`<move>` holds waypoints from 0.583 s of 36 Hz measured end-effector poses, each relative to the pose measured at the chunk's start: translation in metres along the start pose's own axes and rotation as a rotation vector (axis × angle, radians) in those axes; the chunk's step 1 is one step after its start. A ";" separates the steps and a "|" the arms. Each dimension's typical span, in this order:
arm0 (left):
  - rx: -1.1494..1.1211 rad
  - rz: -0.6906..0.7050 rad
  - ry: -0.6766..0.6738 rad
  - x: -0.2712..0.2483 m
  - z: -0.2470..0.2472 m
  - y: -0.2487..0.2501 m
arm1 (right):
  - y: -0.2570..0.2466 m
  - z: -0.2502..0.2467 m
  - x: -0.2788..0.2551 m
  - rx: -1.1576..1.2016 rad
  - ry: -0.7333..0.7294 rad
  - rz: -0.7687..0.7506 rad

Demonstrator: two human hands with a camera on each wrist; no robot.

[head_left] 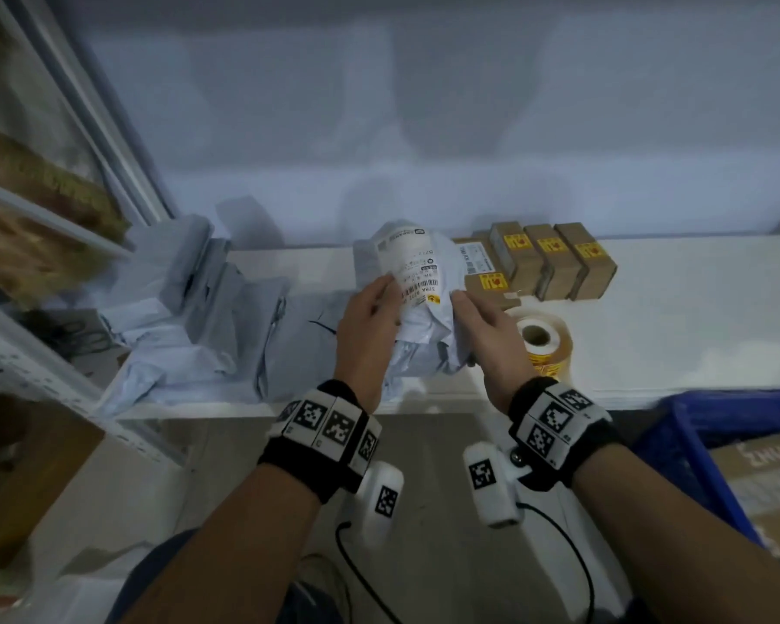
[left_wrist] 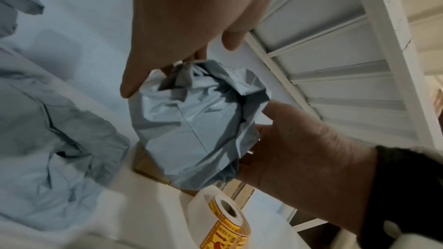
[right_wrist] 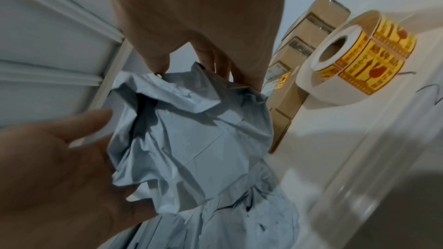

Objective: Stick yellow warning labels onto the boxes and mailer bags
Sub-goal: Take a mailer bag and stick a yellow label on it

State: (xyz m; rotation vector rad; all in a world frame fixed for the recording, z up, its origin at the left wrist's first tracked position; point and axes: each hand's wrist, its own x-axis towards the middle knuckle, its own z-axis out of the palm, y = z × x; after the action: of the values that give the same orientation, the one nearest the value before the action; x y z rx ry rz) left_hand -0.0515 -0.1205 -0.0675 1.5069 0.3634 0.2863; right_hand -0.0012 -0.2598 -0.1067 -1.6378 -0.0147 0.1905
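left hand [head_left: 370,317] and right hand [head_left: 482,322] both grip grey mailer bag [head_left: 419,308], lifted above worktop [head_left: 672,317], just left of label roll [head_left: 543,346]. advice: turn flat smooth face up, press label without wrinkle. count: one roll, four labelled boxes [head_left: 555,258] behind roll, pile of more bags [head_left: 199,317] left.

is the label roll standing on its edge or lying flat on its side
Lying flat: the label roll rests on one end on the white table, its hollow core facing up, right beside the right hand.
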 end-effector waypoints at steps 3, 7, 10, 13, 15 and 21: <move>-0.080 0.001 0.007 0.002 0.000 -0.002 | -0.004 -0.002 0.003 0.006 0.048 -0.006; -0.114 0.042 0.014 0.009 -0.004 -0.001 | -0.012 0.004 0.008 0.016 0.104 -0.009; -0.046 0.153 0.039 0.017 -0.002 0.002 | -0.016 0.006 0.010 0.063 0.126 -0.013; 0.029 0.184 0.059 0.025 0.006 0.003 | -0.013 0.000 0.008 0.161 0.108 0.024; 0.005 0.083 0.044 0.027 0.011 0.001 | -0.010 -0.009 0.003 0.209 0.073 0.032; -0.242 -0.184 -0.305 0.020 0.031 -0.008 | -0.002 -0.058 -0.010 0.114 0.050 0.004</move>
State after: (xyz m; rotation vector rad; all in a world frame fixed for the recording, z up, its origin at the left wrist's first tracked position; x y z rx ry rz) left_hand -0.0213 -0.1413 -0.0759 1.2453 0.2128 -0.0460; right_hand -0.0035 -0.3179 -0.0998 -1.5286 0.0368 0.1508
